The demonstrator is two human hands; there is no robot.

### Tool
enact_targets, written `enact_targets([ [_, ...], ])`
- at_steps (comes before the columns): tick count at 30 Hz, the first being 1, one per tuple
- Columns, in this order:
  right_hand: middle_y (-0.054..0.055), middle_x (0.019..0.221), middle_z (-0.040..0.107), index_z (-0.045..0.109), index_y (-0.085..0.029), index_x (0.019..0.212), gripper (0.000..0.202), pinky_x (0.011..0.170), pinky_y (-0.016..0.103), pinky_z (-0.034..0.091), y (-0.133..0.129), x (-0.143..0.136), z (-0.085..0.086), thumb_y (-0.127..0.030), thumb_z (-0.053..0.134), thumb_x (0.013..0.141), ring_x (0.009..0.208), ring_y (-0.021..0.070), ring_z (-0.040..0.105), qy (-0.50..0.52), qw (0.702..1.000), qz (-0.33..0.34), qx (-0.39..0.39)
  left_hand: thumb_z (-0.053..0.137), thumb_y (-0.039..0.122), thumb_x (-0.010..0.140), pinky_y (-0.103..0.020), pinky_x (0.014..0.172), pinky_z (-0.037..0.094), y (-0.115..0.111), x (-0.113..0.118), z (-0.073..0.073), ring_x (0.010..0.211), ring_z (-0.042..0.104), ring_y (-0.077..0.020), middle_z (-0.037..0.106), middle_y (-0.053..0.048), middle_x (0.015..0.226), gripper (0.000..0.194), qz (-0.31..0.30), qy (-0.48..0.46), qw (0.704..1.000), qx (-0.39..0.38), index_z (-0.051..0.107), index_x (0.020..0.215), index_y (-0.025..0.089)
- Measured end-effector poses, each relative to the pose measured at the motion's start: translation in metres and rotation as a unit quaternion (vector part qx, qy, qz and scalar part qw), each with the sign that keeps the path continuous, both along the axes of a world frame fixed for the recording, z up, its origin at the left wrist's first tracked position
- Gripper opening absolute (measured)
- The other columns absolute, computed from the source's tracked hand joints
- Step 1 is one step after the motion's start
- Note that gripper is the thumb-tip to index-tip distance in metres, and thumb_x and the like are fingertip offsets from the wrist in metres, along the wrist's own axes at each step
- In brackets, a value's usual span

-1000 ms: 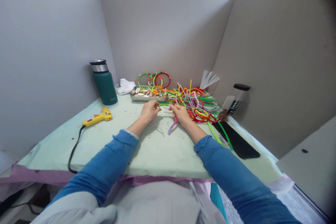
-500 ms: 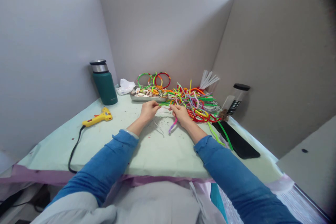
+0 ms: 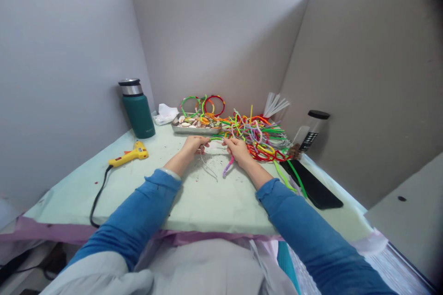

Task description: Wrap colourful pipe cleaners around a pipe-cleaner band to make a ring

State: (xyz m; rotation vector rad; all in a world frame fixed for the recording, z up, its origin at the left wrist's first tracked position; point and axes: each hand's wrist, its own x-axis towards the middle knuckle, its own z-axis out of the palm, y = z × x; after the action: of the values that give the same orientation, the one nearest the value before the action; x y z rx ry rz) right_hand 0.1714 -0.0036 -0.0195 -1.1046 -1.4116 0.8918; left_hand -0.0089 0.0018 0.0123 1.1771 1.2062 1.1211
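In the head view, over the back half of the tabletop [image 3: 221, 207], the left hand [image 3: 194, 146], nearly closed, pinches a green strip [image 3: 216, 138] — the right hand [image 3: 239, 150], likewise, at its right; a pink-and-purple strip [image 3: 228, 166] hangs below the right hand, a thin wire [image 3: 208, 167] below the left; a yellow glue gun [image 3: 126, 156] lies toward the left edge.

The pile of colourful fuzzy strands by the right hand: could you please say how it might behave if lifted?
The pile of strands is probably light, as each looks thin. They likely bend yet keep a shape, since many lie in loose curves and loops. Lifting one might drag others along, as they cross and tangle.
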Motion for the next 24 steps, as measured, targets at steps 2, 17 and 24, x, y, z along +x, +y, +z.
enact_targets([
  [2, -0.005, 0.043, 0.043, 0.065, -0.014, 0.071, 0.038, 0.044, 0.024, 0.025, 0.0, 0.0, 0.0, -0.051, 0.057, 0.074, 0.042, 0.0086, 0.033, -0.003, 1.0, 0.002, 0.004, 0.066, 0.021, 0.069, -0.022, 0.042, 0.042, 0.001, -0.001, 0.0, 0.04, 0.042, -0.006, 0.058, -0.001, 0.058, 0.01, -0.007, -0.024, 0.999, -0.02, 0.06, 0.068, 0.012],
  [17, -0.005, 0.043, 0.044, 0.065, -0.014, 0.07, 0.037, 0.045, 0.024, 0.025, 0.0, 0.0, 0.0, -0.05, 0.058, 0.074, 0.041, 0.0084, 0.033, 0.0, 1.0, -0.011, -0.005, 0.052, 0.026, 0.084, -0.021, 0.038, 0.034, 0.002, 0.003, -0.003, 0.035, 0.039, -0.0038, 0.062, -0.002, 0.068, 0.015, -0.002, 0.054, 0.999, 0.007, 0.056, 0.079, 0.013],
  [24, -0.006, 0.042, 0.043, 0.064, -0.013, 0.07, 0.035, 0.043, 0.024, 0.022, 0.001, -0.001, 0.001, -0.048, 0.06, 0.072, 0.039, 0.0074, 0.029, 0.031, 0.999, -0.023, -0.033, 0.061, 0.019, 0.074, -0.02, 0.049, 0.039, 0.005, 0.002, -0.011, 0.042, 0.049, -0.0053, 0.068, -0.001, 0.083, 0.021, 0.061, 0.265, 0.932, 0.24, 0.058, 0.094, 0.017],
])
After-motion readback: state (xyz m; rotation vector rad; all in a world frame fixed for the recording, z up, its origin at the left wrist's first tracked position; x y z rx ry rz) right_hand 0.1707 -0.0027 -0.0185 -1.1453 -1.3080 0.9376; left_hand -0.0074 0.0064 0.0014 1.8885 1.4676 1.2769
